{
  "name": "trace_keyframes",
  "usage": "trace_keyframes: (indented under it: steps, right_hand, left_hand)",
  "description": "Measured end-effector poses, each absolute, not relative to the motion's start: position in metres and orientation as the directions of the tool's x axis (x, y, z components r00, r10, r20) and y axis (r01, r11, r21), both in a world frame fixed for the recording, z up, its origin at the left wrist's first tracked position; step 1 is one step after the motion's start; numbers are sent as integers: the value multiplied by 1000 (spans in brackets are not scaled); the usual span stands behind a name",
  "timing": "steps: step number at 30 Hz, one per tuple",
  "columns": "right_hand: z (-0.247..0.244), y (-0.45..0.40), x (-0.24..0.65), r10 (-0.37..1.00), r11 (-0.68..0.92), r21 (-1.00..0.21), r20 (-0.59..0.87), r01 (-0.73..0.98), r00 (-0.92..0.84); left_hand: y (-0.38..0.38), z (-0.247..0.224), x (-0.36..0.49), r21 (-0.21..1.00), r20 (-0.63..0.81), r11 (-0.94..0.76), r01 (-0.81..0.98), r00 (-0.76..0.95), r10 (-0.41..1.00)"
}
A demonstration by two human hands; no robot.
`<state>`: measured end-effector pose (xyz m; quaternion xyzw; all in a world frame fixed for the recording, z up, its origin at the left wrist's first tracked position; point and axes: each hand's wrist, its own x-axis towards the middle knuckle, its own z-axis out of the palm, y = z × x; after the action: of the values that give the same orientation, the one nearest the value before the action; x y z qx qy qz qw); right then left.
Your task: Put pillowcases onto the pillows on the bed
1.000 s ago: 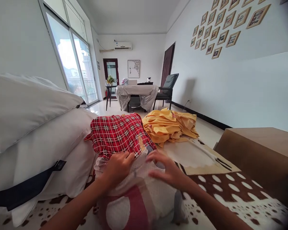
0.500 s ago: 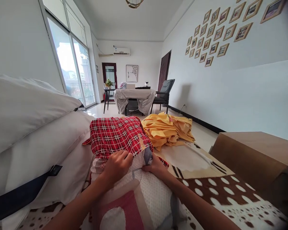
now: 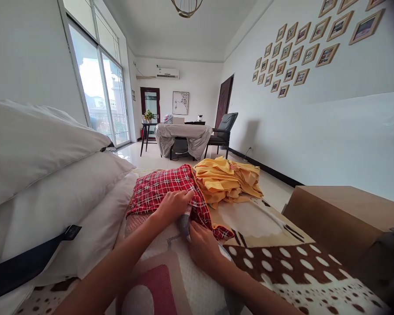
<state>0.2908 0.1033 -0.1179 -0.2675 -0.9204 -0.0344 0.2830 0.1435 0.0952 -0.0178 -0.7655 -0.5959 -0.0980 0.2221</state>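
A red plaid cloth cover [image 3: 164,181] lies over the far end of a white patterned pillow [image 3: 190,273] with a pink patch. My left hand [image 3: 175,205] is closed on the near edge of the red plaid cover. Just to its right and nearer, my right hand [image 3: 202,243] has its fingers closed on the pillow's grey-checked corner [image 3: 184,222], at the cover's opening. The far part of the pillow is hidden inside the cover.
White pillows [image 3: 52,162] are stacked at the left. A yellow cloth [image 3: 221,179] is heaped beyond the cover, on a brown and cream blanket [image 3: 282,258]. A cardboard box [image 3: 335,214] stands at the right.
My left hand has moved right and away, onto the cover's edge. My right hand has moved slightly left and nearer. The cover's right side now hangs lower around the pillow corner.
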Motion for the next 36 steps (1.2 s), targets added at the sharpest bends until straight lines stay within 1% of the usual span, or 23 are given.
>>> trace_keyframes:
  steps: [2, 4, 8, 11, 15, 17, 19, 21, 22, 23, 25, 27, 29, 32, 34, 36]
  right_hand:
    - [-123, 107, 287, 474, 841, -29, 522, 541, -709]
    - [-131, 113, 282, 508, 811, -1, 497, 585, -704]
    - [-153, 128, 275, 572, 760, 8, 464, 649, -676]
    - [-162, 133, 276, 587, 750, 7, 455, 661, -670]
    - [-157, 132, 283, 578, 759, 32, 427, 651, -695]
    - [-150, 130, 289, 556, 765, 53, 447, 641, -701]
    - [-143, 127, 293, 518, 772, 85, 491, 630, -701]
    - [-140, 126, 295, 498, 767, 109, 519, 632, -694]
    - [-139, 127, 295, 502, 762, 110, 521, 638, -690]
    - [-139, 128, 294, 515, 757, 99, 517, 646, -683]
    - [-140, 132, 293, 561, 743, 36, 512, 668, -651]
    - [-141, 139, 291, 610, 728, -62, 513, 683, -603]
    - [-143, 148, 290, 650, 708, -144, 515, 691, -559]
    - [-145, 159, 290, 680, 684, -197, 522, 703, -515]
    - [-148, 162, 291, 695, 666, -220, 530, 713, -486]
    - [-151, 163, 292, 700, 658, -229, 536, 717, -472]
  left_hand:
    - [93, -21, 154, -233, 358, -248, 940, 321, 877]
    - [87, -28, 165, -252, 305, -293, 922, 363, 880]
    - [69, -46, 188, -285, 204, -338, 897, 401, 893]
    - [57, -56, 199, -281, 163, -311, 908, 365, 917]
    - [52, -57, 193, -269, 187, -257, 928, 312, 931]
    - [55, -55, 176, -271, 258, -239, 932, 310, 915]
    - [59, -53, 148, -255, 371, -182, 950, 270, 889]
    - [62, -53, 112, -171, 474, -60, 983, 136, 870]
    - [62, -55, 92, -89, 505, 14, 996, 33, 863]
    - [62, -57, 71, -31, 516, 79, 996, -51, 855]
    - [59, -64, 34, 63, 504, 167, 984, -176, 846]
    - [55, -73, 6, 155, 471, 204, 967, -254, 845]
    - [51, -83, -6, 242, 451, 204, 949, -296, 842]
    - [51, -95, 3, 328, 467, 178, 928, -323, 823]
    - [53, -99, 20, 353, 478, 154, 923, -319, 818]
    - [54, -97, 38, 349, 475, 116, 930, -282, 833]
